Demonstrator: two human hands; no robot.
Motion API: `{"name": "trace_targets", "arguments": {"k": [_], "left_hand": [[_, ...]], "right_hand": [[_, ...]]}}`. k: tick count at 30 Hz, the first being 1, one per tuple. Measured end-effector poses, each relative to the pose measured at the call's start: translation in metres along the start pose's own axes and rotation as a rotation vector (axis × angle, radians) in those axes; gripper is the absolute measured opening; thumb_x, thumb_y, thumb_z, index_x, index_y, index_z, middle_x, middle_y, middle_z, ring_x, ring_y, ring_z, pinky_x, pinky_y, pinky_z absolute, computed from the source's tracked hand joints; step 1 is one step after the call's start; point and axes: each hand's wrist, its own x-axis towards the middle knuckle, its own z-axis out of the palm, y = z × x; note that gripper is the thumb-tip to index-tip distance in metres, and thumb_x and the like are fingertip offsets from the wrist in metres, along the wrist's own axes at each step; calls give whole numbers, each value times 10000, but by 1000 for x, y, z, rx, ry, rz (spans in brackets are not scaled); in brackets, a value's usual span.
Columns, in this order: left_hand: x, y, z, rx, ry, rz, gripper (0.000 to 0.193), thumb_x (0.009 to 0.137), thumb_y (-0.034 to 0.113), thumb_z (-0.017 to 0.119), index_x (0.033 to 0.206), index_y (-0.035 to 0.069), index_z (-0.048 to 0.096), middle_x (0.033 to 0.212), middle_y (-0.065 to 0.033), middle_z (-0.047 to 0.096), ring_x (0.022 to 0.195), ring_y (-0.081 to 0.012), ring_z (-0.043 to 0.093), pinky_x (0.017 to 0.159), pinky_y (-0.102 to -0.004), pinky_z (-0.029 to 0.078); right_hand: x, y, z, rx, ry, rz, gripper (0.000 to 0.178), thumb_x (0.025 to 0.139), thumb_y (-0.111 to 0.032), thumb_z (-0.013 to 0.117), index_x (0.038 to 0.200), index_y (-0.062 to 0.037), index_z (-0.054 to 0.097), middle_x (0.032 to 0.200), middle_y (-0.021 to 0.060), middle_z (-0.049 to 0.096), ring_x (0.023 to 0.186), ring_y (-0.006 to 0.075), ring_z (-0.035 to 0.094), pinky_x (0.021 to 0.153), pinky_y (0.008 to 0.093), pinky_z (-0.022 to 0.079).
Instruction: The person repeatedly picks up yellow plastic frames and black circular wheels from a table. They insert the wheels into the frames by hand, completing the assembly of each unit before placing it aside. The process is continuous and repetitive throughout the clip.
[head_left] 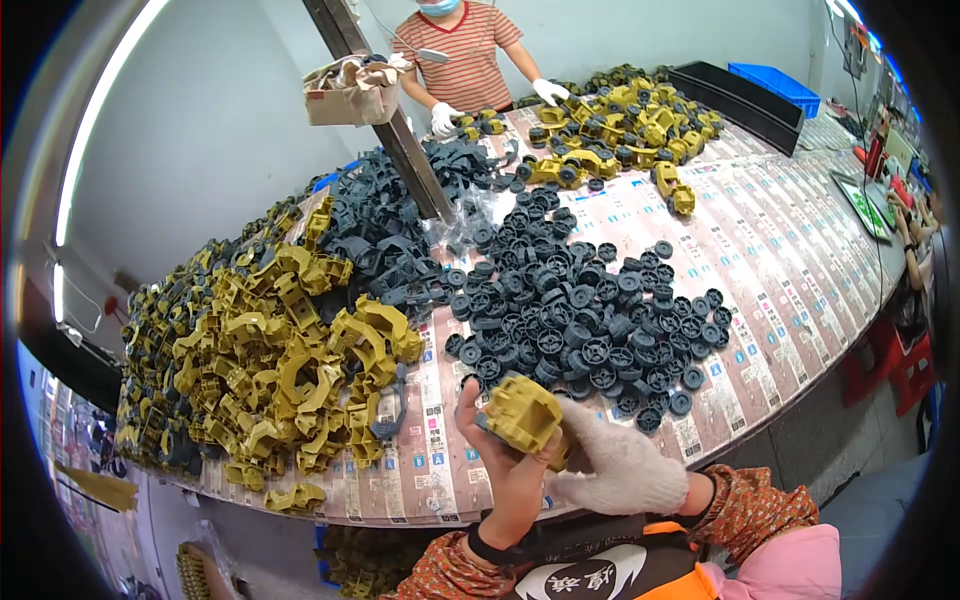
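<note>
Hands together at one yellow plastic body (523, 412), held up in front of the chest, over the near edge of the paper-covered table (770, 290). Left hand (512, 485) looks bare, clamped on the body: thumb across the near side, fingers up the far-left side. Right hand (625, 460), in a white knit glove, is in against the right side; fingertips are hidden behind the body, so can't tell if it grips or only steadies. A recess faces up and right. Dark bit shows at the body's left edge, too covered to identify.

Handling notes, judgement only: left hand should carry the load, gripping the outer walls, thumb clear of the recess. Right hand should do the fine work; knit likely dulls feel and could snag on moulded edges, so go slow and check by eye. Square up any mating faces before pressing, push straight, back off if it binds. Thin walls would probably flex under a hard squeeze.

Position: better a bit further over the tabletop, so a slip lands there, not on the floor. But the black wheel pile (590, 340) sits just beyond, yellow shell pile (270, 350) off left; elbows in, don't scatter either.
</note>
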Motion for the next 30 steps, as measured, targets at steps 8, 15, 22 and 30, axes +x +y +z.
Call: {"name": "trace_targets", "arguments": {"k": [8, 15, 22, 30], "left_hand": [[39, 9, -10, -41, -171, 48, 935, 933, 13, 764, 1641, 203, 184, 1552, -85, 419, 1458, -236, 417, 1202, -453, 383], [40, 24, -112, 225, 194, -82, 324, 1034, 57, 606, 1355, 85, 576, 1258, -26, 620, 1156, -139, 596, 988, -332, 513], [7, 50, -176, 355, 406, -149, 256, 1032, 67, 596, 1287, 91, 592, 1149, -20, 634, 1033, -136, 622, 897, -309, 523], [-38, 44, -209, 328, 651, -328, 196, 1039, 40, 578, 1234, 48, 595, 1085, -37, 638, 948, -119, 632, 839, -272, 529]], "right_hand": [[69, 14, -66, -58, 222, -7, 549, 835, -339, 799, 1226, -3, 611, 993, 241, 716, 965, 365, 748, 852, 432, 590], [187, 133, -201, -218, 398, 446, 516, 848, -371, 713, 1000, 121, 688, 773, 178, 718, 657, 239, 725, 567, 379, 569], [268, 217, -258, -481, 718, 559, 360, 910, -315, 709, 1029, 24, 686, 866, 189, 722, 757, 342, 729, 669, 437, 589], [348, 241, -196, -907, 271, 128, 248, 951, -124, 584, 1168, -96, 699, 1216, 223, 705, 1150, 416, 676, 980, 510, 542]]}}
